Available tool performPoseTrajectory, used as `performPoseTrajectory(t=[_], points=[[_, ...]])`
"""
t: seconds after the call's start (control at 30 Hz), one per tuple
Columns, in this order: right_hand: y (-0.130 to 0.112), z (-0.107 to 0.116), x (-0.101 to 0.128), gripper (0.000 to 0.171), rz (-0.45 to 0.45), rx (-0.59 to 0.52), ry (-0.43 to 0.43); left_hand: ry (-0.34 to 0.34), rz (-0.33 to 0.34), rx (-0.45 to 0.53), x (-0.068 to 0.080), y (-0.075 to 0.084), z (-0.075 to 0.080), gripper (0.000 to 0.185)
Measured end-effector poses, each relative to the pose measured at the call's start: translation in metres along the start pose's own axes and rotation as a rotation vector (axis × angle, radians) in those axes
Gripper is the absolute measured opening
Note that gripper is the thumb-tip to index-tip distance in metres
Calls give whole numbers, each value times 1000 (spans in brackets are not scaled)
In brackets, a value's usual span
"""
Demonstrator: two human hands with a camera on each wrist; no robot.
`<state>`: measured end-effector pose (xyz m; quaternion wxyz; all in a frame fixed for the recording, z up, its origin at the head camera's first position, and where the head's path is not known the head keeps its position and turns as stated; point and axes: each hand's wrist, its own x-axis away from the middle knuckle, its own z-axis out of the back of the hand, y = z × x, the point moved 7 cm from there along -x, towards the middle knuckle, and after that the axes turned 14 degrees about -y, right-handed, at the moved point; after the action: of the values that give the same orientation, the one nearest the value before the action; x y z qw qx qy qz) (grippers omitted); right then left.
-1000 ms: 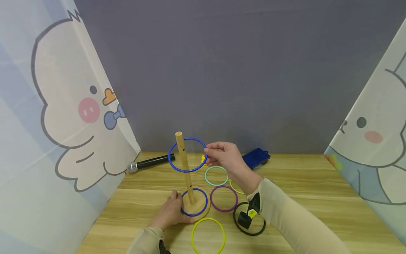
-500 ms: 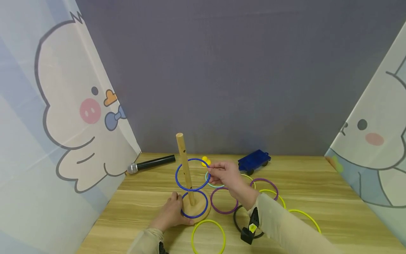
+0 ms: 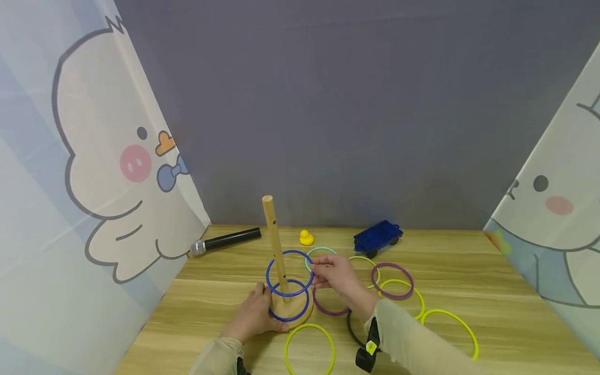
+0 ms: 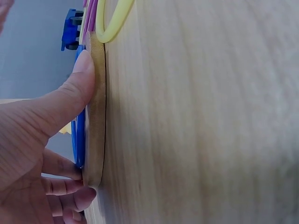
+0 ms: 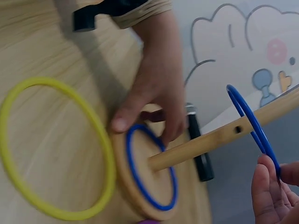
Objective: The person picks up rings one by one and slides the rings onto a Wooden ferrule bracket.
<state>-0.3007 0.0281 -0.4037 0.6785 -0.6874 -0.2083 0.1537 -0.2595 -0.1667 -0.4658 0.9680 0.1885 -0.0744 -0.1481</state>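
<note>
— Wooden worktop (image 3: 469, 260), grey wall behind, cartoon curtains either side. What's in the middle?

— Peg (image 3: 275, 245) on a round base (image 3: 300, 312). Everything sits around that peg.

— And the hands?

— Left hand (image 3: 255, 315) grips the base rim on the peg's left, thumb along the edge and fingers curled round the far side. Right hand (image 3: 335, 273) is just right of the peg, pinching a blue ring (image 3: 289, 273) between thumb and fingertips.

— Where's that ring exactly?

— Threaded around the peg, low on it, tilted, hanging just above a second blue ring (image 3: 288, 307) that lies flat on the base.

— Other things?

— Loose rings on the worktop right of the peg: teal, purple, yellow, black. One yellow ring (image 3: 309, 348) lies in front of the base. Behind the peg: a microphone (image 3: 225, 241) to the left, a small yellow duck (image 3: 306, 238), and a blue toy car (image 3: 377, 237) to the right
</note>
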Motion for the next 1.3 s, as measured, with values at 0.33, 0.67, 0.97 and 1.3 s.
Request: performPoseTrajectory(t=[0.33,0.67,0.97,1.3], points=[[39,4,0,23,-26,10,40,2,7,-29,-5,-3,-3,108],[69,4,-9,26,-47,26,43,15,6,-56,-4,-1,-2,109],[76,0,-12,24,-79,68,52,18,21,-30,-3,-3,-1,111],[78,1,-13,22,-86,70,57,29,8,-41,-3,-3,-2,107]])
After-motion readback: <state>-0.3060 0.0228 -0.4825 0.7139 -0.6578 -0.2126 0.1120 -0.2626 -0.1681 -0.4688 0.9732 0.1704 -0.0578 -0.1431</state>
